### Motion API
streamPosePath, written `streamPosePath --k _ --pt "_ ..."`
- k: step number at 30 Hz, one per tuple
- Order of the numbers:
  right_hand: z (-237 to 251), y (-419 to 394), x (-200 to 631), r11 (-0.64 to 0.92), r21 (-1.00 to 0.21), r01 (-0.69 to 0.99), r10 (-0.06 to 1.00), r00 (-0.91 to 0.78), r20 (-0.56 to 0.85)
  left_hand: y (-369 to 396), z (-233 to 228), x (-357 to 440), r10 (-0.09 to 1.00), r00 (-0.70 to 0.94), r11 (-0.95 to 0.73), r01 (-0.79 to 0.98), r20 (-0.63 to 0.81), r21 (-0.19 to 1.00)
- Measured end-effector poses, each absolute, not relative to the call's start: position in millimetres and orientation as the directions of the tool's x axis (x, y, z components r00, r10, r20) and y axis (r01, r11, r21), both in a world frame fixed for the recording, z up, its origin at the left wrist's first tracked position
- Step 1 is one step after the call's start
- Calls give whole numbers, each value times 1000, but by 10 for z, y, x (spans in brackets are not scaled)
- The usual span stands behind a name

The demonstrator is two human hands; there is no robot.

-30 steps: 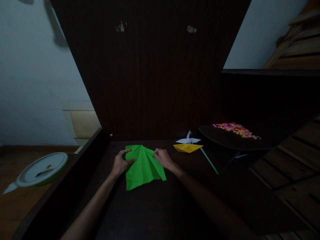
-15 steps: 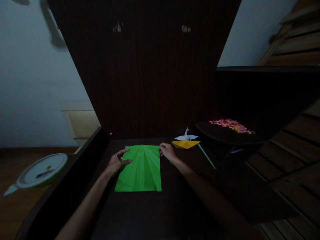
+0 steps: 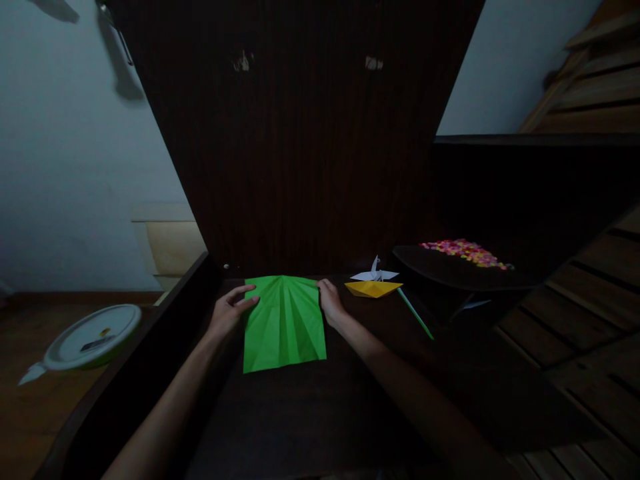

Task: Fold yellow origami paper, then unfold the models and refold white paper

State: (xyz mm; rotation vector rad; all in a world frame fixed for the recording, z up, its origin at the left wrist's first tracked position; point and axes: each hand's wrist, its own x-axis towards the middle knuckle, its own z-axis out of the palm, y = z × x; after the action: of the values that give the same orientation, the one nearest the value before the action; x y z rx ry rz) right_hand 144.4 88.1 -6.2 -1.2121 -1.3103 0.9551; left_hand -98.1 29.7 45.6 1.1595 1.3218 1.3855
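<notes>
A: Head view: where does the green paper [image 3: 284, 325] lie?

B: Low centre of the frame, flat on the dark tabletop [image 3: 310, 413], long axis running away from the person, creases fanning from the far edge.

A: And the hands?

B: Apart, one at each far corner. The left hand [image 3: 227, 311] rests open fingers on the left corner; the right hand [image 3: 330, 303] touches the right edge, clamping nothing. Both are equally near.

A: Room?

B: Bare tabletop below; a yellow fold [image 3: 373, 288] and a white crane [image 3: 375, 273] sit just right.
</notes>
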Motion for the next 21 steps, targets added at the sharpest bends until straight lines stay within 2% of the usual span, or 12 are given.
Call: streamPosePath --k 4,6,8,11,15,18,21 --pt "174 915 1412 211 -974 87 959 177 223 330 664 -953 954 -237 -184 11 182 983" --pt "325 911 1416 269 -961 59 944 179 276 326 785 -937 920 -247 -306 30 304 952" --pt "480 888 1431 333 -943 27 932 145 333 295 897 -921 861 -273 -415 106 428 903" --pt "695 817 1487 417 -909 -11 906 84 414 207 1014 -923 735 -311 -512 328 603 794" --pt "894 642 1627 491 -871 -24 871 3 491 84 1030 -993 608 -161 -598 550 777 582" --pt "905 454 1753 574 -817 -57 803 -152 576 -7 950 -1045 588 -40 -647 576 808 500" --pt "747 262 1878 565 -825 -7 781 -318 538 -119 803 -1067 593 78 -690 563 801 456"
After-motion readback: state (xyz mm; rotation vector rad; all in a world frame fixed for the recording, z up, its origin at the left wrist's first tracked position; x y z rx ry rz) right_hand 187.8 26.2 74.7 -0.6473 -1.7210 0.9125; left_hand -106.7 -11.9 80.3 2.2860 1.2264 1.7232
